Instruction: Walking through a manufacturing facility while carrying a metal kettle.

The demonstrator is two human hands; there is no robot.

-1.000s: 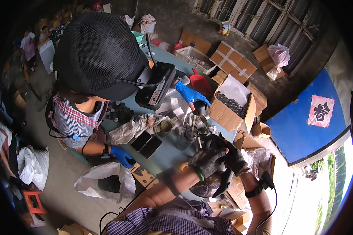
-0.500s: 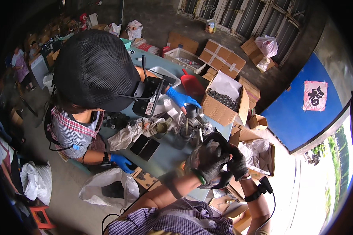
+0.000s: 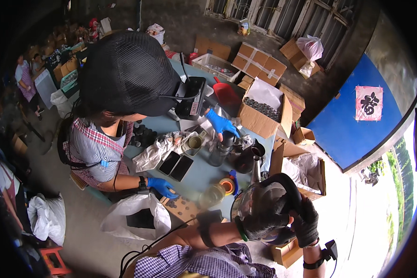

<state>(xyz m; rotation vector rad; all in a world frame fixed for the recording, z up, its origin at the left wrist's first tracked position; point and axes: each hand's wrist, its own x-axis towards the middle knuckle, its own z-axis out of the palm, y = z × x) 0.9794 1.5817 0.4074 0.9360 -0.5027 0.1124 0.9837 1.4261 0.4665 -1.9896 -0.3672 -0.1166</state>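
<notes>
In front of me, a clear glass kettle [image 3: 240, 204] with a thick black handle [image 3: 289, 180] is held tilted off the table, apparently with a metal spout [image 3: 256, 169] pointing away. My left hand [image 3: 266, 221], in a dark glove, is closed against its glass body. My right hand [image 3: 306, 222], in a matching glove, grips at the handle side, its fingers partly hidden. Left of the kettle, a roll of orange tape [image 3: 227, 186] with a blue holder lies beside a clear glass vessel [image 3: 211, 195]. Farther back stands a dark, rounded pot [image 3: 248, 157].
Across the blue-green table [image 3: 194, 183], a co-worker in a black cap [image 3: 129, 74] rests a blue-gloved hand [image 3: 221, 124] on a glass jar [image 3: 217, 155]. Two black phones [image 3: 181, 167] lie nearby. An open carton of small dark pieces [image 3: 262, 109] and a paper-filled carton [image 3: 306, 178] stand right.
My hands and the kettle have moved right and slightly down, uncovering the tape roll and glass vessel. The co-worker's head has shifted right; the view has turned slightly.
</notes>
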